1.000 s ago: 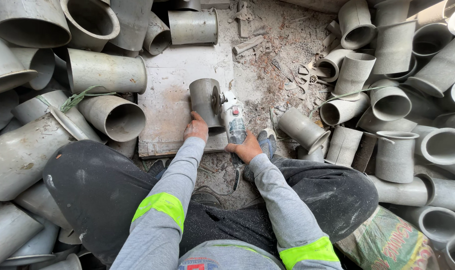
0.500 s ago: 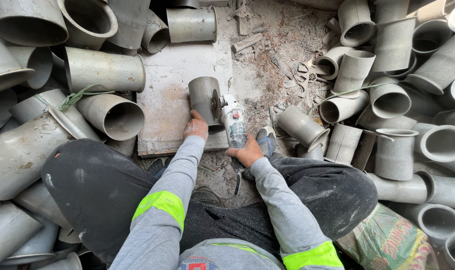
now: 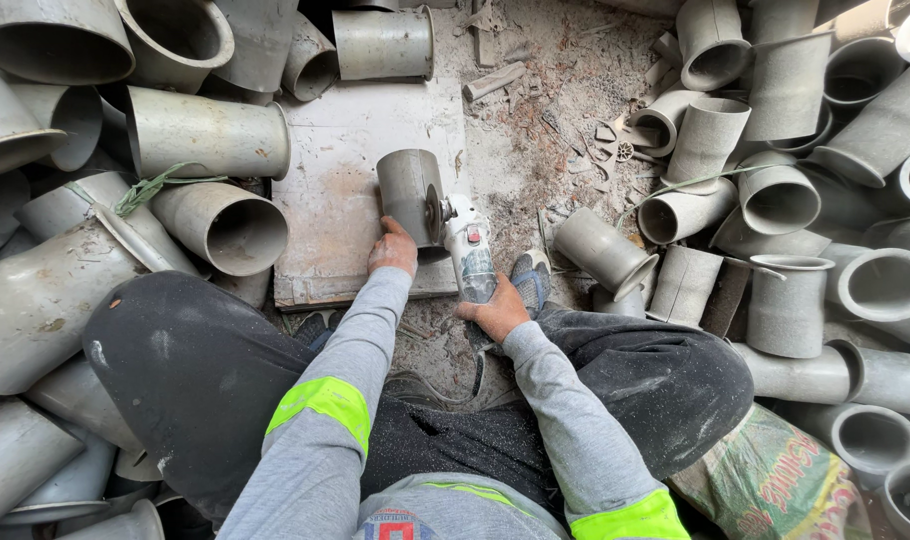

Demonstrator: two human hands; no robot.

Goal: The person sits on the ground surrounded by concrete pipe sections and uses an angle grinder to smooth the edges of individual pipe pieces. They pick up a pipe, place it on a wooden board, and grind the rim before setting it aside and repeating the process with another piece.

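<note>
A short grey pipe piece (image 3: 409, 190) lies on a pale flat board (image 3: 345, 150) on the ground in front of me. My left hand (image 3: 393, 250) rests on the near end of that pipe piece and steadies it. My right hand (image 3: 495, 312) grips the body of a white angle grinder (image 3: 469, 252). The grinder's disc (image 3: 437, 212) sits against the right side of the pipe piece. I am seated with my legs apart, in dark trousers and grey sleeves with bright yellow bands.
Many grey pipe sections and flared fittings are heaped at the left (image 3: 210, 130), the top and the right (image 3: 785, 300). Dust and offcuts (image 3: 575, 130) cover the ground beside the board. A printed sack (image 3: 775, 480) lies at the lower right.
None of note: both hands, the grinder and the pipe piece keep the same places; only the camera has shifted slightly.
</note>
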